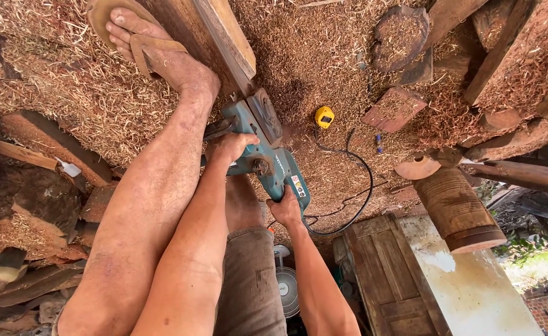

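One teal electric chainsaw (268, 155) is being held in both hands, its long axis running from the rear grip up toward the wooden plank (224, 37), where its front end is meeting the wood. The hand at the chainsaw's front handle, the left hand (229, 148), is closing around that handle and lying nearer the plank; the right hand (285, 208) is gripping the rear end. One black cord (355, 193) is trailing from the chainsaw's rear. One yellow tape measure (324, 116) is lying beside the chainsaw on the sawdust-covered floor (311, 56). One sandalled foot (143, 43) is bracing beside the plank.
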